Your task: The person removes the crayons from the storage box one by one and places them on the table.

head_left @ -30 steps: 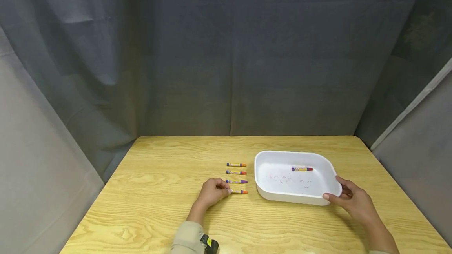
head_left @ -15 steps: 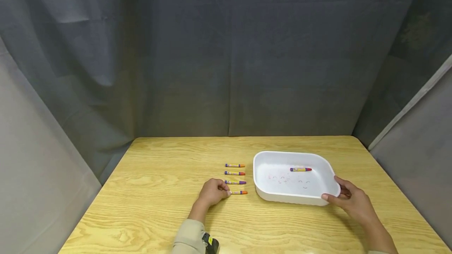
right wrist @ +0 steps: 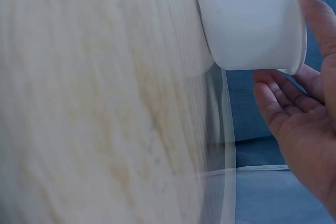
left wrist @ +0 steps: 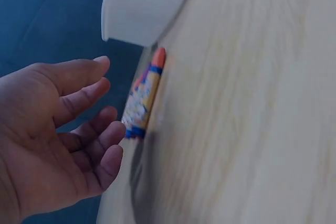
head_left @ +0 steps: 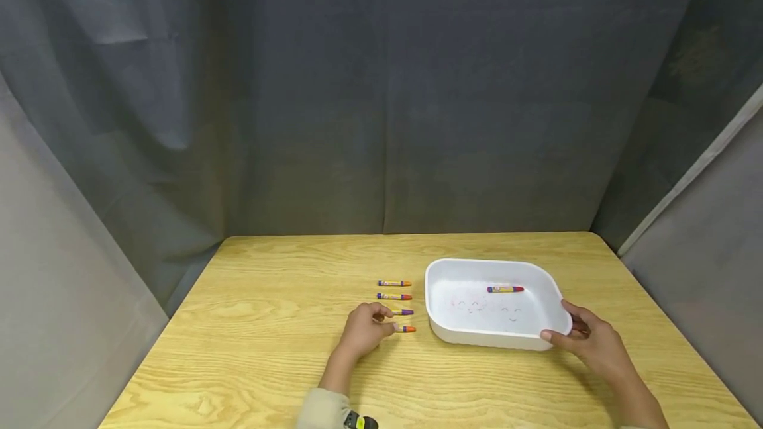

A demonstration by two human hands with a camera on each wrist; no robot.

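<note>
Pale wood-grain table (head_left: 268,323) under a head camera's downward look, with a grey curtain (head_left: 381,85) hung behind and to both sides

On the right of the table, a white tray (head_left: 489,337), shallow and round-cornered, faint scribbles on its floor. Inside it, near the far wall, one red-tipped crayon (head_left: 505,289) lying flat

Left of the tray, on bare wood, a neat column of four more crayons, all parallel and well apart from one another: far orange crayon (head_left: 395,283), second crayon (head_left: 395,296), purple-tipped crayon (head_left: 403,312), and nearest the body the near orange crayon (head_left: 406,329), seen close up from the left wrist (left wrist: 144,98) with its tip pointing at the tray's corner (left wrist: 142,3)

Left hand (head_left: 360,331) resting on the table at the blunt end of the near orange crayon. From the wrist (left wrist: 47,140), fingers loosely bent and spread, palm bare, gripping nothing; fingertips just beside the crayon, touching or not impossible to tell

Right hand (head_left: 590,343) at the tray's near right corner. From the right wrist (right wrist: 299,114), thumb laid along the rim (right wrist: 247,19), other fingers relaxed and a little off the outer wall; steadying rather than clasping

Judged by count: one crayon of five in the tray, four left outside, so early in the work
</note>
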